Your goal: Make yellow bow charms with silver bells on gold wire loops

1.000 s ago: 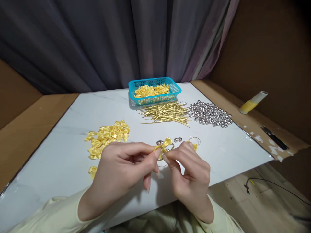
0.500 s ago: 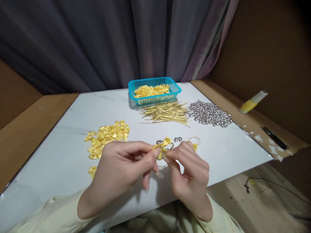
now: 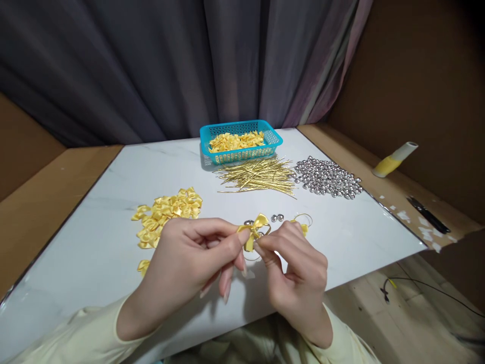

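Note:
My left hand (image 3: pixel 191 263) and my right hand (image 3: pixel 293 268) meet above the near middle of the white table (image 3: pixel 113 172). Both pinch one small yellow ribbon bow (image 3: pixel 254 228) that has a thin gold wire loop on it. The left thumb and forefinger hold the bow's left side. The right fingertips grip the wire by its centre. Just beyond the fingers lie a few loose silver bells (image 3: pixel 278 218) and a second yellow bow on a wire ring (image 3: pixel 304 223).
A heap of yellow bows (image 3: pixel 168 212) lies at the left. Further back are a teal basket (image 3: pixel 240 141) holding more bows, a bundle of gold wires (image 3: pixel 259 177) and a pile of silver bells (image 3: pixel 328 178). A yellow-and-white spool (image 3: pixel 394 160) and a black tool (image 3: pixel 428 215) lie on the right ledge.
Almost nothing: my left hand's lower fingers have uncurled a little and the bow has shifted very slightly left. Both hands keep their pinch.

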The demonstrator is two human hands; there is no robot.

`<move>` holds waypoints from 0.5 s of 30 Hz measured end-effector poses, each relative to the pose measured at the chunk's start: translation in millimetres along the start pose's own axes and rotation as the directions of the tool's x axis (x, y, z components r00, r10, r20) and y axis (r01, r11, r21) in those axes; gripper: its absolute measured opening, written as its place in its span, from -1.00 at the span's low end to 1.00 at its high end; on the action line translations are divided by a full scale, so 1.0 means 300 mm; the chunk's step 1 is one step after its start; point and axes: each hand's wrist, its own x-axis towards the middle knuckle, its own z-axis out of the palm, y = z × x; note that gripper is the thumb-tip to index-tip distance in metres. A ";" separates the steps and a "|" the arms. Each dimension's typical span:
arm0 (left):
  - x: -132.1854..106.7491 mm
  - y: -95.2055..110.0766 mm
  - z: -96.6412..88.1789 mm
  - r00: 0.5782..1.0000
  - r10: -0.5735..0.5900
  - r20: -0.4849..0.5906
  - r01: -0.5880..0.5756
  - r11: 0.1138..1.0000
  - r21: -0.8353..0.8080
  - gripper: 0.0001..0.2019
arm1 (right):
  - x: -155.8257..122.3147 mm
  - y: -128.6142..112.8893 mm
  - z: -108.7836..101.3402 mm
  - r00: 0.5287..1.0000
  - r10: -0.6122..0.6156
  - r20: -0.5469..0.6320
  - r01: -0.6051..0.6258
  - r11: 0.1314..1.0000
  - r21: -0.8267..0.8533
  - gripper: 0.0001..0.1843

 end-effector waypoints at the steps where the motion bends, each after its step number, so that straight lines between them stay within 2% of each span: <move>1: 0.000 0.001 0.000 1.000 -0.005 0.003 0.005 1.000 -0.005 -0.70 | 0.000 -0.001 -0.001 1.000 0.001 -0.001 -0.001 1.000 -0.003 -0.74; 15: 0.000 0.010 -0.004 1.000 -0.027 0.010 0.026 0.998 0.058 -0.71 | 0.000 -0.003 0.000 1.000 0.001 0.003 -0.001 1.000 -0.013 -0.74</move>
